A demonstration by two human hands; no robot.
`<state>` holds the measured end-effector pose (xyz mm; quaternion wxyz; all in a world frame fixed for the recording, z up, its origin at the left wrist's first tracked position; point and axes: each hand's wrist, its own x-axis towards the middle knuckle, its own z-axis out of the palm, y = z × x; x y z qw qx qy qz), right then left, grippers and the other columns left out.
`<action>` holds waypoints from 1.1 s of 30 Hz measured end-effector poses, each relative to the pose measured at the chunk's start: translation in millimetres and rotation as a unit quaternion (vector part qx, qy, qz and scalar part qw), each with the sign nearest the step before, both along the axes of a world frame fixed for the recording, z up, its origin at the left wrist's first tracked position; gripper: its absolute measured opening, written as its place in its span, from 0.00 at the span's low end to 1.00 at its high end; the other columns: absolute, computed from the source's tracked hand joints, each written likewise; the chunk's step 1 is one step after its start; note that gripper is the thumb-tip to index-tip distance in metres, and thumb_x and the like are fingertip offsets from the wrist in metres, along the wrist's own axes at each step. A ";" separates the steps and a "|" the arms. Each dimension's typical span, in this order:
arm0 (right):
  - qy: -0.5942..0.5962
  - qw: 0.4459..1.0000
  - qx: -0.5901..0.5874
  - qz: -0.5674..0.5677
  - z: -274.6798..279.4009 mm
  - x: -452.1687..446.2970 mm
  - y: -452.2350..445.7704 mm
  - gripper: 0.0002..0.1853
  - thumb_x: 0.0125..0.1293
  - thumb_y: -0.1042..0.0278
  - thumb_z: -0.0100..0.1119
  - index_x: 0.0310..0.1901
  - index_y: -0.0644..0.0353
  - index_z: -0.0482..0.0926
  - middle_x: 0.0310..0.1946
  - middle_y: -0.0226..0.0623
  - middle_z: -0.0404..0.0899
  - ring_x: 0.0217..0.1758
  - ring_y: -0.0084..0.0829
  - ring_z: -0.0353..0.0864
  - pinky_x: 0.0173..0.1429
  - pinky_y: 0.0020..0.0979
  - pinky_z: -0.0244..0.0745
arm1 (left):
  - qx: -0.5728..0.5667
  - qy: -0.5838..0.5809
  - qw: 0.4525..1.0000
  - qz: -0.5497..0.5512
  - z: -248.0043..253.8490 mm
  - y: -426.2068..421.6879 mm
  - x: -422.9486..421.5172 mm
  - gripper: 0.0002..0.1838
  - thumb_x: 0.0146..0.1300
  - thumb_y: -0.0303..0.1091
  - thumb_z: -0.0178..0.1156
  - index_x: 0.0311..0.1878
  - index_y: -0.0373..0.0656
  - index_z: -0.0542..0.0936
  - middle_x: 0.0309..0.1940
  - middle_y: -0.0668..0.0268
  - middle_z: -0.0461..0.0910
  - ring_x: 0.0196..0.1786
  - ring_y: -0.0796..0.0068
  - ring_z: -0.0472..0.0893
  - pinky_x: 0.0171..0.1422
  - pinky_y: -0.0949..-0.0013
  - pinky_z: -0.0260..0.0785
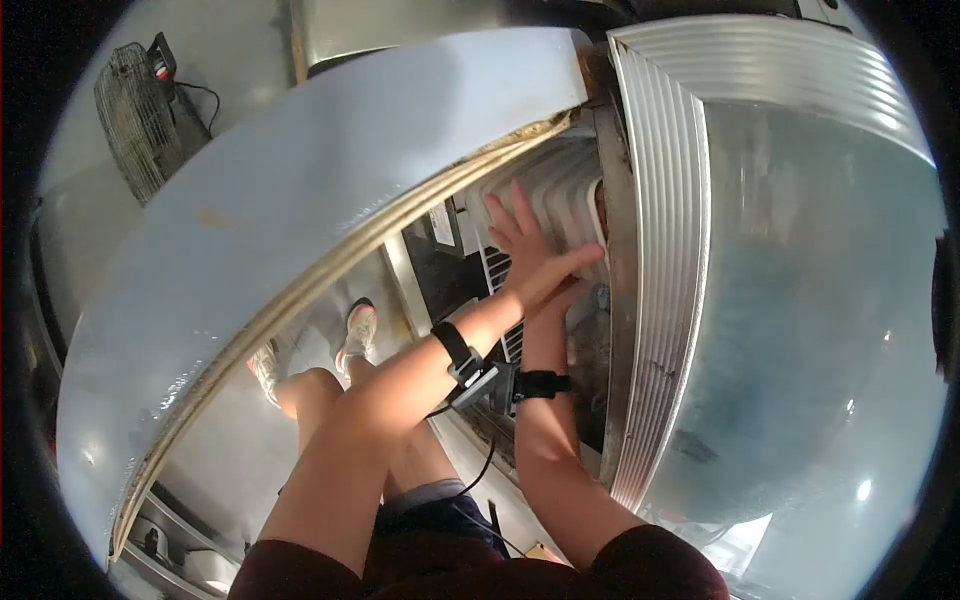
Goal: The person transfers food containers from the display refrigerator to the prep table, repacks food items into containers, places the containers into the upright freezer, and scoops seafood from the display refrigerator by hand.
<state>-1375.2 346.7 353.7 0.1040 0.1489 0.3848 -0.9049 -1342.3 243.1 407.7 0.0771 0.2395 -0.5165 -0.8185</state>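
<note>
My left hand [535,250] reaches into an opened cabinet, fingers spread and thumb stretched to the right. It lies over a stack of pale translucent plastic containers [567,203], seemingly touching their near side. Just below and partly behind it is my right hand [558,300], near the lower end of the stack. Its fingers are mostly hidden, so I cannot tell if they grip a container. Both wrists wear black straps with small devices.
A large pale door [300,180] with a worn gasket stands open at left. Right of the opening is a ribbed metal frame [665,250] with a misty glass panel [820,300]. A wire rack [510,345] lies inside. A fan [135,120] stands on the floor.
</note>
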 end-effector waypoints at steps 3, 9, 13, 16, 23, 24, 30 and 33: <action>0.053 0.998 -0.021 -0.006 30.9 28.5 -8.5 0.37 0.60 0.33 0.33 0.61 0.54 0.60 0.59 0.42 0.63 0.63 0.41 0.59 0.65 0.46 0.53 | -0.026 0.026 0.999 0.005 9.7 -0.6 -5.8 0.65 0.40 0.60 0.64 0.66 0.48 0.26 0.63 0.38 0.16 0.63 0.31 0.20 0.66 0.39 0.26; 0.064 0.989 0.005 0.137 27.0 52.5 32.4 0.35 0.60 0.33 0.32 0.63 0.46 0.57 0.57 0.42 0.64 0.60 0.40 0.61 0.62 0.50 0.54 | -0.194 -0.015 0.980 -0.040 -28.3 33.7 -97.3 0.62 0.43 0.61 0.59 0.66 0.48 0.24 0.62 0.36 0.16 0.65 0.37 0.20 0.65 0.38 0.22; -0.030 0.995 0.088 0.039 41.5 93.2 52.9 0.33 0.59 0.39 0.40 0.60 0.51 0.62 0.54 0.40 0.65 0.57 0.39 0.64 0.59 0.49 0.58 | -0.237 0.003 0.966 -0.103 -9.9 26.9 -118.6 0.49 0.50 0.57 0.54 0.68 0.52 0.38 0.65 0.45 0.18 0.64 0.34 0.17 0.58 0.26 0.25; -0.055 0.997 0.047 0.008 29.4 109.6 72.7 0.32 0.60 0.39 0.40 0.61 0.51 0.61 0.53 0.42 0.65 0.52 0.36 0.65 0.58 0.44 0.59 | -0.273 0.009 0.956 -0.105 -16.0 31.5 -132.6 0.43 0.52 0.57 0.53 0.68 0.55 0.47 0.67 0.52 0.19 0.64 0.33 0.18 0.56 0.24 0.27; -0.073 0.996 0.042 -0.012 21.7 104.0 51.5 0.28 0.63 0.51 0.47 0.59 0.60 0.61 0.51 0.43 0.66 0.53 0.39 0.67 0.59 0.42 0.62 | 0.098 0.138 0.986 0.004 -18.8 -29.3 -36.0 0.46 0.53 0.56 0.56 0.67 0.40 0.50 0.68 0.52 0.40 0.71 0.60 0.37 0.70 0.55 0.36; -0.084 0.994 0.058 -0.023 16.3 101.0 53.0 0.27 0.63 0.52 0.48 0.59 0.61 0.61 0.51 0.43 0.67 0.53 0.39 0.67 0.58 0.41 0.64 | 0.161 0.158 0.974 0.003 -22.0 -38.9 -6.7 0.46 0.52 0.56 0.57 0.67 0.38 0.50 0.68 0.52 0.45 0.71 0.63 0.41 0.70 0.59 0.36; -0.108 0.981 0.156 -0.039 -27.2 50.7 45.6 0.19 0.63 0.55 0.48 0.46 0.62 0.67 0.39 0.41 0.74 0.43 0.36 0.75 0.47 0.34 0.76 | 0.242 0.036 0.967 -0.075 -45.5 -86.2 220.5 0.34 0.58 0.39 0.57 0.65 0.40 0.56 0.65 0.53 0.53 0.69 0.66 0.52 0.68 0.65 0.46; -0.112 0.965 0.211 -0.112 -24.9 15.0 31.0 0.28 0.61 0.48 0.50 0.52 0.64 0.64 0.38 0.43 0.73 0.37 0.36 0.76 0.45 0.34 0.77 | 0.219 -0.078 0.969 -0.080 -63.8 -99.7 326.5 0.27 0.62 0.36 0.50 0.64 0.41 0.58 0.61 0.58 0.62 0.65 0.65 0.59 0.66 0.66 0.50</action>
